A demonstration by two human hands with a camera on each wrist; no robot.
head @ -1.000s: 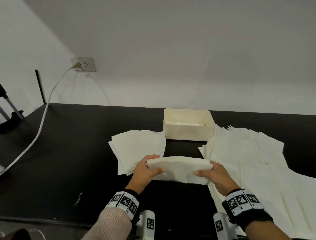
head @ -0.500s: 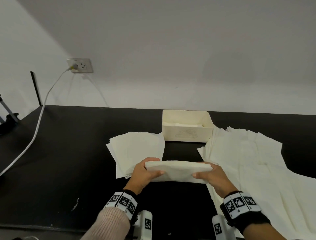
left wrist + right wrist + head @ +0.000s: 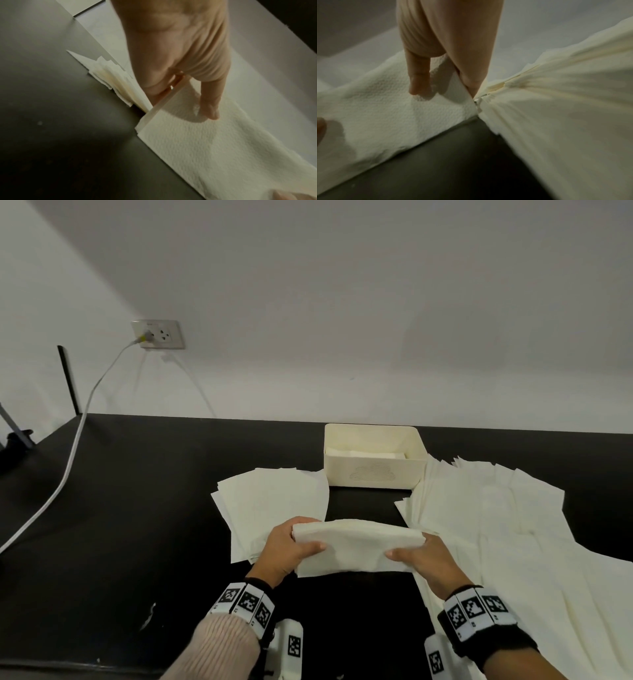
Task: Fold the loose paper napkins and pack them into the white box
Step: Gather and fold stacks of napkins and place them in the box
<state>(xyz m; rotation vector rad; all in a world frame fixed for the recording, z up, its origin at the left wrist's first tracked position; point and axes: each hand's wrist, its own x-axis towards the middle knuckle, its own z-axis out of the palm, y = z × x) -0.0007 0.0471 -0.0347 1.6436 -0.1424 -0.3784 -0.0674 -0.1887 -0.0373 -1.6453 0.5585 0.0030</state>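
Observation:
A folded paper napkin [image 3: 356,547] is held between both hands just above the black table [image 3: 137,508]. My left hand [image 3: 291,547] pinches its left end, thumb on top. My right hand [image 3: 419,553] pinches its right end the same way. The left wrist view shows the thumb [image 3: 210,108] lying on the embossed napkin [image 3: 214,148]; in the right wrist view a thumb [image 3: 418,81] lies on the napkin [image 3: 385,115] too. The white box [image 3: 375,463] stands behind, with some folded paper inside. Loose napkins [image 3: 496,525] spread to the right.
A smaller stack of napkins [image 3: 274,501] lies left of the box, its fanned corner [image 3: 106,75] beside my left hand. A white cable [image 3: 68,470] runs from a wall socket [image 3: 158,334] across the table's left side. The wall stands right behind the box.
The napkin has stayed gripped between both hands, sagging a little lower and flatter. The head view has shifted slightly.

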